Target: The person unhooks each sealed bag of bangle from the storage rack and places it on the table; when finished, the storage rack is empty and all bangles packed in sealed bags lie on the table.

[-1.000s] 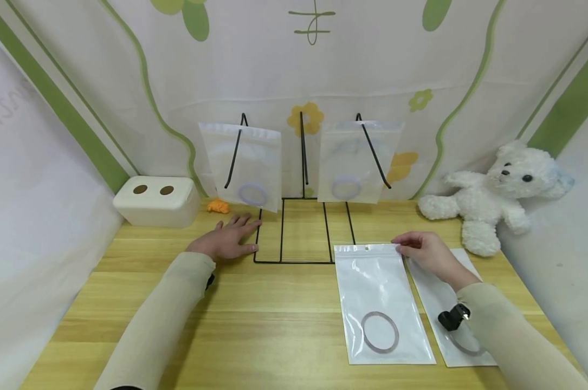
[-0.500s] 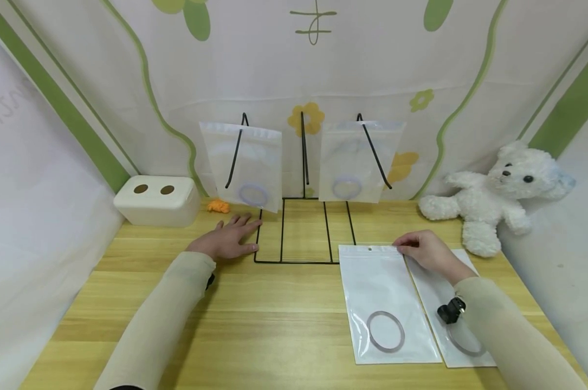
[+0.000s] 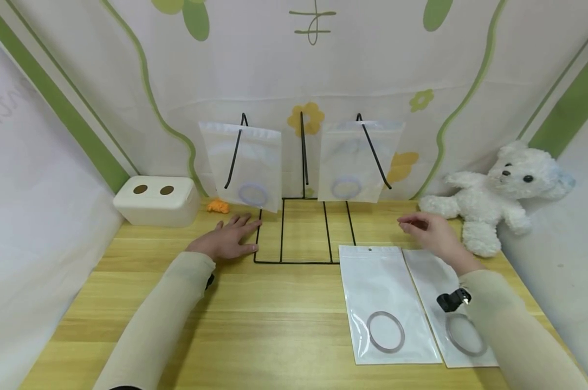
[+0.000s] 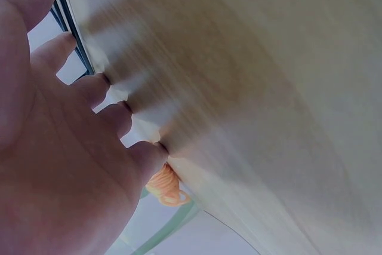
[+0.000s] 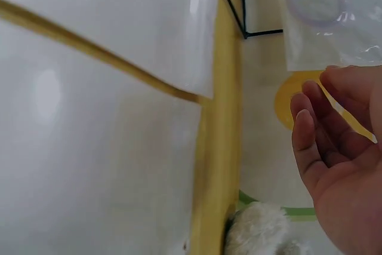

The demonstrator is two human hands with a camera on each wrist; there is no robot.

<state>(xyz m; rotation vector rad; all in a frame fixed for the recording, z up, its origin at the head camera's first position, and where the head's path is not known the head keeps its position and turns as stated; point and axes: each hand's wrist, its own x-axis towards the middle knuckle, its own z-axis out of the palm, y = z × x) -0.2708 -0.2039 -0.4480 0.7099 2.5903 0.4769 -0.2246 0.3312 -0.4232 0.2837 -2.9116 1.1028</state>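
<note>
My left hand [image 3: 227,239] lies spread on the table, its thumb and index fingertip at the left side of a black wire rack [image 3: 303,263]. Just above the table, my right hand [image 3: 432,233] holds nothing; its fingers are loosely bent, as the right wrist view shows. Near it, two white zip bags lie flat side by side: the left bag [image 3: 376,287] has a round ring mark near its bottom, and the right bag [image 3: 427,281] is partly covered by my hand and sleeve. From the rack's outer hooks hang two similar bags, one left [image 3: 259,157] and one right [image 3: 342,157].
A bare middle hook [image 3: 304,151] rises between the hanging bags. At the back left stand a white box [image 3: 157,208] with two round holes and a small orange figure [image 3: 218,206]. A white teddy bear [image 3: 486,200] sits at the back right, against the curtain.
My right hand slid the left zip bag slightly rightward, against the other one, then let go of its top corner and rose away toward the back. The left hand has stayed put.
</note>
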